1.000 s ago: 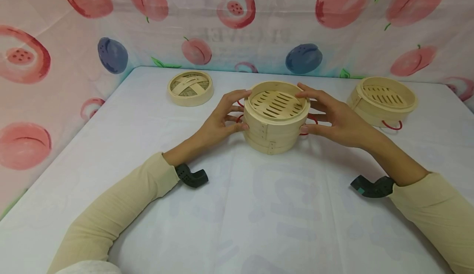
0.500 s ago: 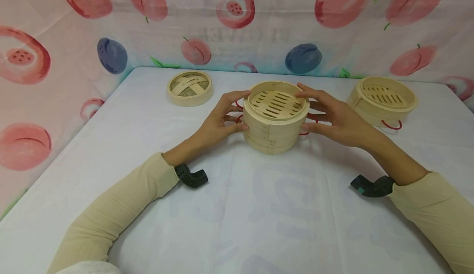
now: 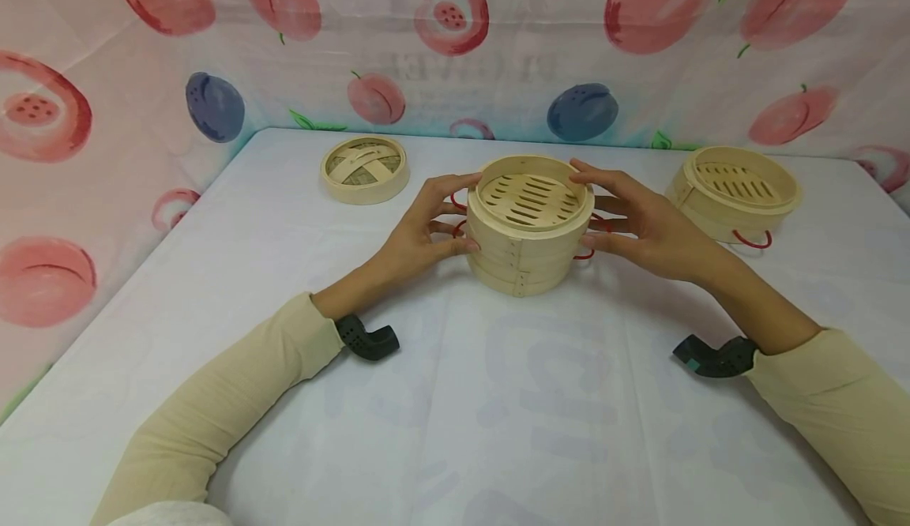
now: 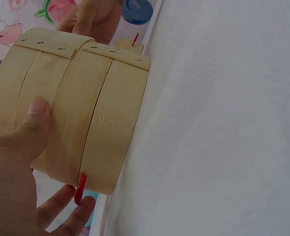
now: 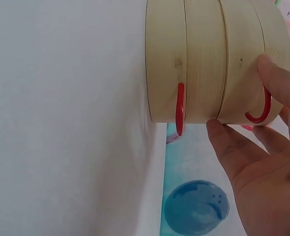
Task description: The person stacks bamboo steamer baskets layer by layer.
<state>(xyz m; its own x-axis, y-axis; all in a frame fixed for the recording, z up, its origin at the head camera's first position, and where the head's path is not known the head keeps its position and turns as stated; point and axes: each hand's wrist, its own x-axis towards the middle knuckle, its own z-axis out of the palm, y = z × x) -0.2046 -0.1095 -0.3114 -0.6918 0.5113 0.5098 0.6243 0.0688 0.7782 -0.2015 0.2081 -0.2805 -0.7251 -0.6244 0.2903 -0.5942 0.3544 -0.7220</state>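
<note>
Two bamboo steamer baskets stand stacked on the white cloth in the head view, the upper steamer basket (image 3: 543, 248) showing a slatted floor and the lower steamer basket (image 3: 546, 277) beneath it. My left hand (image 3: 428, 222) grips the upper basket's left side, thumb in front and index finger at the rim. From the right, my right hand (image 3: 648, 226) holds the same basket with thumb and fingers spread around its wall. Stapled seams of both tiers face me, the upper one slightly left of the lower. Red handles (image 5: 180, 109) stick out at the sides.
A woven bamboo lid (image 3: 365, 170) lies at the back left of the table. Another steamer basket (image 3: 735, 194) with a red handle sits at the back right, behind the right wrist. A fruit-print cloth (image 3: 498, 28) hangs behind the table.
The upper basket has turned slightly, its front seam shifting right toward the lower basket's seam. Both hands keep their hold, almost in place. The lid and far basket have not moved.
</note>
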